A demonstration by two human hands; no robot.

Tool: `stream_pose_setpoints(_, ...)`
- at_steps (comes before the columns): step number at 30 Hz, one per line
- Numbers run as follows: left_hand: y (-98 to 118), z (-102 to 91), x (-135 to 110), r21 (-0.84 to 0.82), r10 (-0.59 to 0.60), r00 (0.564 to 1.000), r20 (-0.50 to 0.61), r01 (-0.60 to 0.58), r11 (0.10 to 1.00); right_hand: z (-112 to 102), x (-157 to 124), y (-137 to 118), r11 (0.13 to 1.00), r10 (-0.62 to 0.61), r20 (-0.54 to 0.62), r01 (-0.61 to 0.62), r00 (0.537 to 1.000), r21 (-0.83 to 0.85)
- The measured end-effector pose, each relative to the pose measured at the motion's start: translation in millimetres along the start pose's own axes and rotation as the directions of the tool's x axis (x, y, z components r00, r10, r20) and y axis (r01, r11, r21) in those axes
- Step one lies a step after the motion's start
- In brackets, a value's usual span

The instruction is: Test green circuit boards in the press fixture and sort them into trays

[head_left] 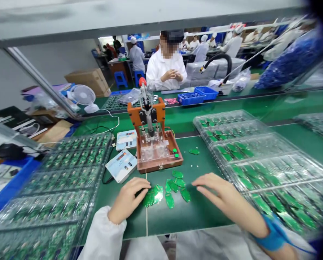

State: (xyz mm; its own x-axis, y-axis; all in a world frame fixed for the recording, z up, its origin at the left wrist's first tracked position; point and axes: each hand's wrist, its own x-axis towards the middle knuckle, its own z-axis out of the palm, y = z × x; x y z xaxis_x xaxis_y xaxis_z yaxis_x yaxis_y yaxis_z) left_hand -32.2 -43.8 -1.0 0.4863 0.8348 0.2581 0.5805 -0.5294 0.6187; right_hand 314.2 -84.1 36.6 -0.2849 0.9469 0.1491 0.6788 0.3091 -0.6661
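Note:
Small green circuit boards (169, 200) lie in a loose cluster on the green mat in front of me. My left hand (130, 198) is at the cluster's left side, thumb apart from the fingers, beside an overlapping pile of boards (153, 196); whether it touches them I cannot tell. To the right of the cluster hovers my right hand (218, 193), fingers stretched out and holding nothing. A blue wrist strap (273, 233) circles my right wrist. Behind the boards stands an orange-brown test fixture (160, 151) with a red-tipped lever.
Transparent trays of boards stand at left (66, 173) and right (258, 159). Two white meter boxes (122, 165) sit left of the fixture, near a fan (84, 95). A lone board (194, 151) lies right of the fixture. Across the bench, a person (166, 68) faces me behind blue bins (192, 99).

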Motion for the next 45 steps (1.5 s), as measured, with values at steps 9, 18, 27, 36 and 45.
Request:
stream_pose_setpoints(9, 0.8, -10.1, -19.5, 0.070, -0.021, 0.959, 0.284, 0.001, 0.998, 81.3, 54.3, 48.7, 1.000, -0.011, -0.036, 0.011, 0.999, 0.003)
stream_pose_setpoints(18, -4.8, -6.9, -25.9, 0.061, -0.051, 0.955, 0.292, 0.035, 0.998, 81.0, 61.4, 50.8, 1.000, 0.021, -0.002, -0.021, 1.000, 0.022)
stream_pose_setpoints(27, -8.5, -38.5, 48.7, -0.016, -0.082, 0.993, -0.085, 0.081, 0.997, 78.1, 64.8, 47.3, 0.991, 0.093, 0.012, -0.094, 0.996, 0.093)
stream_pose_setpoints(36, -19.8, -31.2, 108.5, 0.211, -0.028, 0.998, -0.064, 0.041, 0.977, 70.5, 64.5, 44.8, 0.973, 0.197, 0.004, -0.196, 0.980, 0.123)
stream_pose_setpoints(45, -21.8, -30.8, 104.1, 0.251, 0.032, 0.999, -0.042, -0.021, 0.968, 26.7, 83.6, 10.9, 0.910, 0.145, -0.014, -0.128, 0.989, 0.394)
